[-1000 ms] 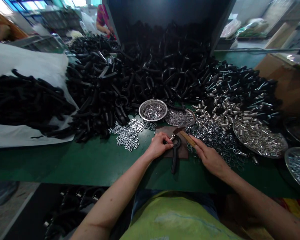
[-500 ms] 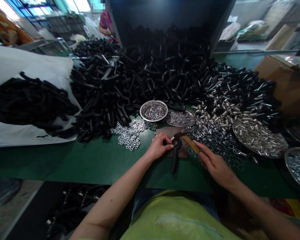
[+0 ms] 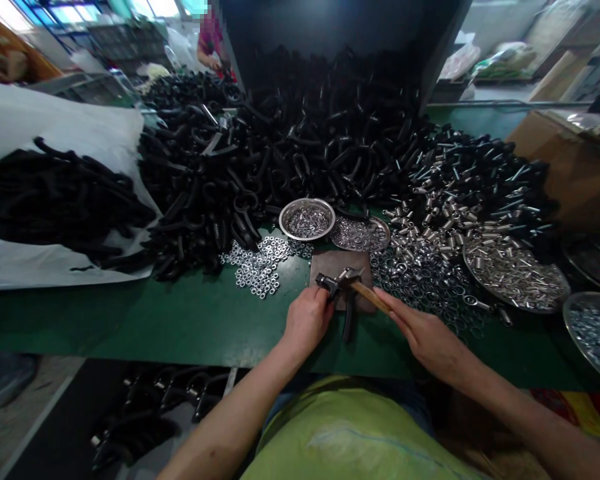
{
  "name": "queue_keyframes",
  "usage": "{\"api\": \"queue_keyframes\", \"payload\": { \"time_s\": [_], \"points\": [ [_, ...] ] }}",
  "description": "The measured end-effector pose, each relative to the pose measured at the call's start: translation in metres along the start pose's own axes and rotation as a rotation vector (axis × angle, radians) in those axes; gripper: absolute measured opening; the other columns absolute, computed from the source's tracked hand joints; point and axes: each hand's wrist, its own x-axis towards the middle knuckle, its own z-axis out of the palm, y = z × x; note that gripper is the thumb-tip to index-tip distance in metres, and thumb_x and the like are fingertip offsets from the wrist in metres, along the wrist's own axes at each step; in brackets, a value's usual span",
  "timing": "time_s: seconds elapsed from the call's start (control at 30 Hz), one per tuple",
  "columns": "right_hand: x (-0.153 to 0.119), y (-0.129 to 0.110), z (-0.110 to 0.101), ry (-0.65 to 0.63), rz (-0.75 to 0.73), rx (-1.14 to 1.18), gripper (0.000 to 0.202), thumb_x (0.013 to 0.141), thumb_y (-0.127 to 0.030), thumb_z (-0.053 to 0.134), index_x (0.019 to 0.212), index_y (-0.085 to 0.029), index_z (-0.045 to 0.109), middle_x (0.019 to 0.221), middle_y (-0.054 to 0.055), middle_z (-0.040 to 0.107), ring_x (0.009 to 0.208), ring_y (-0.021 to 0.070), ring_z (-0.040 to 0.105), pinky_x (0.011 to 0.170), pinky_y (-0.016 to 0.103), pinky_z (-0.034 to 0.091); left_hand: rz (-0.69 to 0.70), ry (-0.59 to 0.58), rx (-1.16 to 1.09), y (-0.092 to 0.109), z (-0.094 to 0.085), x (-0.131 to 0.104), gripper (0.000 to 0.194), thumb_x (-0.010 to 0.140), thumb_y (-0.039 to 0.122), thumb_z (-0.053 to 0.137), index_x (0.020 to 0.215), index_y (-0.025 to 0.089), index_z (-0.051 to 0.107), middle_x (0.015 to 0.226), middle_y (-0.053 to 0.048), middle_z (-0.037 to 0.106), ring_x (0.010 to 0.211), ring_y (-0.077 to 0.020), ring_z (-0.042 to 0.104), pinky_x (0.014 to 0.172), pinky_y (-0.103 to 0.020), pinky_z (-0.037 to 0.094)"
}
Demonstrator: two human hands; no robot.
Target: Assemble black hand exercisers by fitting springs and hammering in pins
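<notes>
My left hand is closed around a black curved handle piece, over a flat brown-grey plate on the bench. The piece's upper end sticks out beyond my fingers, and one arm points down toward the bench edge. With my right hand I grip the wooden shaft of a hammer. Its metal head is at the top of the black piece; whether they touch I cannot tell. Small shiny nuts lie left of the plate, and loose metal rings lie to its right.
Behind the plate stand a steel bowl and a shallow dish of small metal parts. Black handles are heaped at the back. Springs, a larger tray and a carton are to the right. Two people work beyond.
My left hand has turned and moved slightly down and left, tilting the black piece with it. The hammer head has shifted a little left and down.
</notes>
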Motion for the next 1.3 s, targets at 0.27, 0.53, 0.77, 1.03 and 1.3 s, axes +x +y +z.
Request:
{"api": "queue_keyframes", "payload": {
  "time_s": [0.27,0.53,0.77,1.03,1.3],
  "points": [
    [-0.004,0.001,0.005,0.032,-0.008,-0.007,0.053,0.092,-0.018,0.038,0.142,-0.033,0.032,0.127,0.002,0.059,0.102,0.022,0.065,0.084,0.042,0.057,0.02,0.041,0.021,-0.001,0.005,0.0,0.009,0.085,0.02,0.05,0.092,0.018,0.056,0.092,-0.008,0.061,0.088,-0.0217,0.056,0.075,-0.032,0.046],
    [0.024,0.006,-0.008,0.2,0.082,-0.021,0.051,0.094,-0.023,0.033,0.144,-0.031,0.027,0.138,0.003,0.049,0.113,0.0217,0.059,0.092,0.039,0.053,0.013,0.026,0.02,-0.001,0.002,0.001,0.008,0.083,0.019,0.051,0.09,0.019,0.056,0.094,-0.007,0.061,0.088,-0.0213,0.056,0.075,-0.031,0.046],
    [0.033,0.031,-0.007,0.137,0.161,-0.156,0.046,0.096,-0.031,0.031,0.141,-0.029,0.035,0.129,0.004,0.058,0.104,0.0232,0.064,0.085,0.042,0.054,-0.019,0.034,-0.093,-0.004,-0.002,0.007,0.009,0.079,0.021,0.056,0.088,0.018,0.056,0.088,-0.006,0.062,0.083,-0.0204,0.058,0.073,-0.03,0.046],
    [0.021,0.108,-0.031,0.411,0.409,-0.673,0.047,0.092,-0.032,0.036,0.138,-0.029,0.043,0.088,0.011,0.067,0.061,0.0242,0.062,0.051,0.038,0.049,-0.42,0.352,-0.032,-0.104,-0.049,-0.056,0.029,0.082,0.045,0.048,0.09,0.019,0.056,0.085,-0.005,0.059,0.078,-0.0211,0.057,0.069,-0.031,0.045],
    [0.037,0.107,-0.028,0.366,0.301,-0.841,0.052,0.086,-0.018,0.043,0.137,-0.025,0.046,0.09,0.015,0.06,0.084,0.029,0.056,0.06,0.038,0.049,-0.833,0.286,0.204,-0.196,-0.067,-0.137,0.042,0.076,0.054,0.04,0.09,0.017,0.056,0.09,-0.011,0.059,0.082,-0.0288,0.059,0.066,-0.037,0.047]
  ]
}}
